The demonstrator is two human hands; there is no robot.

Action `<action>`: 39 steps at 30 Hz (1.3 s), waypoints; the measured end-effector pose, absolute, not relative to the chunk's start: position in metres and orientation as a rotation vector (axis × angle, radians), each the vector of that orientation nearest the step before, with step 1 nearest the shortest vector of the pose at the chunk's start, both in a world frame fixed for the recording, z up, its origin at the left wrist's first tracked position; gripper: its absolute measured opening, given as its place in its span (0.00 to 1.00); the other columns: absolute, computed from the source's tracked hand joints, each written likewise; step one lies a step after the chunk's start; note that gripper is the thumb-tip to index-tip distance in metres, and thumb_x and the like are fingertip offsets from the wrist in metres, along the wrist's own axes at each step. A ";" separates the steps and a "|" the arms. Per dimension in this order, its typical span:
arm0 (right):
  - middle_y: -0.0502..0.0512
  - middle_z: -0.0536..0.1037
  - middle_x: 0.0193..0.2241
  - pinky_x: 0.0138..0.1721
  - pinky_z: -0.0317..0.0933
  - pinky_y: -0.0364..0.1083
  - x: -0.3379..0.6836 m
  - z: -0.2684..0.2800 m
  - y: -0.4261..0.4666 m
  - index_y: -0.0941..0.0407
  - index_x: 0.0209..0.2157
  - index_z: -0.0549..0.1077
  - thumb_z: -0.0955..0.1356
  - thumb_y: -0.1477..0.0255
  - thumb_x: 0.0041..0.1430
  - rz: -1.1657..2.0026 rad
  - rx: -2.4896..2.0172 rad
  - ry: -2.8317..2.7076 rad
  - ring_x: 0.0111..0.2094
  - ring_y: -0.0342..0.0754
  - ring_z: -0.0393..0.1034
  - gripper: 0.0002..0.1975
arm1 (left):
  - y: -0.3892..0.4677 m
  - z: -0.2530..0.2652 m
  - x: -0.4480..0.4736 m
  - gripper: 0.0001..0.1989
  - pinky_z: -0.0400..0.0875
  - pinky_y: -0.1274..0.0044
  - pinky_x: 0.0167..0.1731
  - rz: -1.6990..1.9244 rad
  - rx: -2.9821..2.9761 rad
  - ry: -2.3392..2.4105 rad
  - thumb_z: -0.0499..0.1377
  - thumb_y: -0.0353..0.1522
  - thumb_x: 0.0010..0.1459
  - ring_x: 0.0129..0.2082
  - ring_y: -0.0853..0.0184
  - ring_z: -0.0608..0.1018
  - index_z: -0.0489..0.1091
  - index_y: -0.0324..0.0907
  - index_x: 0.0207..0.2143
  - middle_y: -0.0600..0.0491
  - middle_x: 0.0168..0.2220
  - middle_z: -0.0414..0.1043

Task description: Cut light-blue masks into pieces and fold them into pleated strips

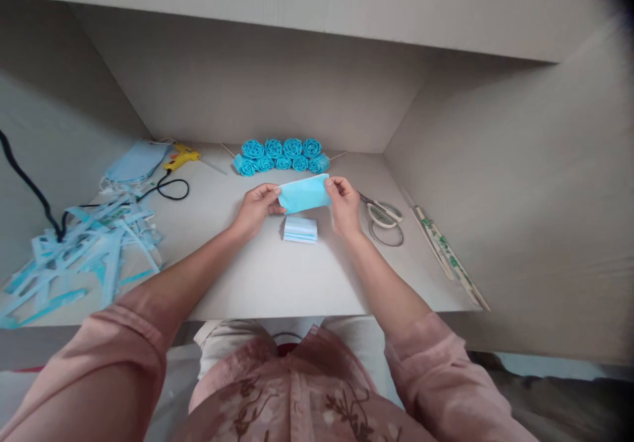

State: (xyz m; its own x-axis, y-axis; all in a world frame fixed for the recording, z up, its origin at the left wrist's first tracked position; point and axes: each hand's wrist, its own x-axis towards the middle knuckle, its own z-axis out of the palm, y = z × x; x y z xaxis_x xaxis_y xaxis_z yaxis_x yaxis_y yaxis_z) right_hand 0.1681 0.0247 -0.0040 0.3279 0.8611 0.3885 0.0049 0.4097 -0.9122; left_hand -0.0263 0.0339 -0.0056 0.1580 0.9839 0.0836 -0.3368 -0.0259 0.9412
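Note:
Between my two hands a light blue piece of face-mask fabric [304, 194] is stretched out flat above the table. My left hand [258, 209] pinches its left end, and my right hand [343, 203] pinches its right end near the top corner. Just below it on the table lies a small stack of folded pale blue fabric pieces [300, 230]. Behind the held piece, blue rolled fabric roses [282, 156] sit in two rows. Scissors [384, 217] with white handles lie close to my right hand, partly hidden by it.
Cut blue strips [113, 244] pile up at the left, with whole face masks [136, 161] behind them. A yellow glue gun [181, 156] trails a black cord [30, 187]. Thin sticks and green-patterned wrappers [448, 250] lie along the right side. Panels [520, 184] enclose the table.

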 end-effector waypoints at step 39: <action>0.47 0.71 0.26 0.32 0.58 0.42 0.164 -0.001 0.014 0.55 0.32 0.72 0.68 0.57 0.58 0.563 -1.037 -1.325 0.28 0.42 0.62 0.14 | 0.026 0.008 -0.028 0.19 0.66 0.80 0.28 0.994 1.474 0.845 0.68 0.45 0.43 0.24 0.71 0.71 0.71 0.38 0.25 0.57 0.22 0.69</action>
State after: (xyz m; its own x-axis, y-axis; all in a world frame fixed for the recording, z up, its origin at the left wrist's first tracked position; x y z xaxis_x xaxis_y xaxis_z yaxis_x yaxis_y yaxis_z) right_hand 0.1638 0.0136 -0.0015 0.2087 0.8354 0.5085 0.2144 0.4683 -0.8572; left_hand -0.0276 0.0256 0.0078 0.3908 0.9115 0.1287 -0.0195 -0.1315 0.9911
